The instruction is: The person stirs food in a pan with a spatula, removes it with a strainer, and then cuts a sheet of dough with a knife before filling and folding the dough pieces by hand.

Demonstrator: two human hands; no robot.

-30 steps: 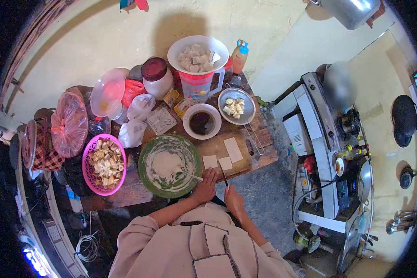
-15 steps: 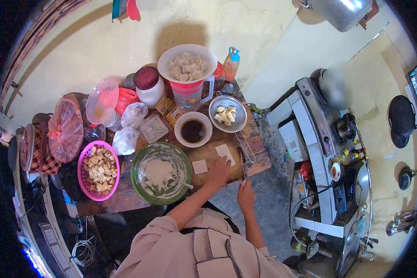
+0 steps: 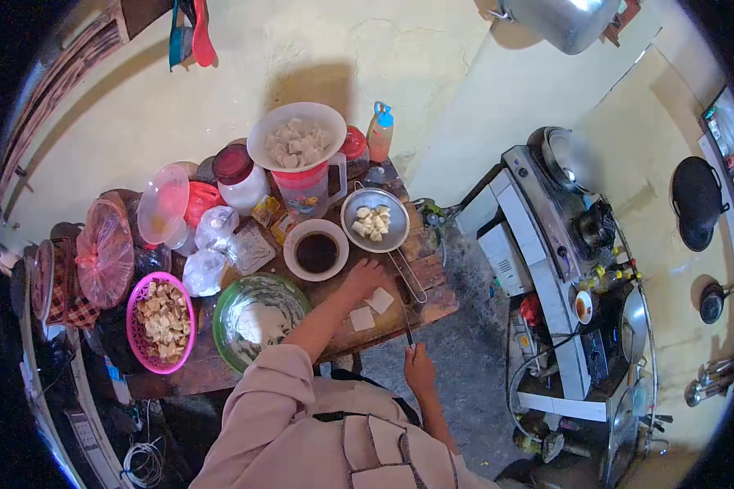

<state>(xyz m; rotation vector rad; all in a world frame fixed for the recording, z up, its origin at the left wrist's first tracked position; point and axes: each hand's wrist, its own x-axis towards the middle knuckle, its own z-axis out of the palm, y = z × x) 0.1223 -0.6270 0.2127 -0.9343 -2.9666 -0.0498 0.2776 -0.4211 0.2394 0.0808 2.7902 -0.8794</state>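
My left hand (image 3: 369,279) is over the far part of the wooden cutting board (image 3: 387,322), its fingers apart and pointing away from me. Just in front of it on the board lie two flat white square pieces (image 3: 380,300), side by side and slightly askew. My right hand (image 3: 418,365) is closed round the handle of a knife (image 3: 409,330) at the board's right edge, the blade pointing away from me. Beyond my left hand sit a bowl of dark liquid (image 3: 316,252) and a strainer (image 3: 391,213) of pale chunks. My left forearm crosses beside the green bowl (image 3: 228,330) of white batter.
A pink basket (image 3: 189,326) of cut pieces stands at the left. Behind are plastic bags (image 3: 203,273), a lidded jar (image 3: 240,183) and a pitcher (image 3: 302,196) topped by a bowl of white pieces. A gas stove (image 3: 538,212) stands across the floor at the right.
My left hand has moved away from me, off the white pieces. Two small squares now show where one longer piece lay. The knife has drawn back slightly; the whole view has shifted.
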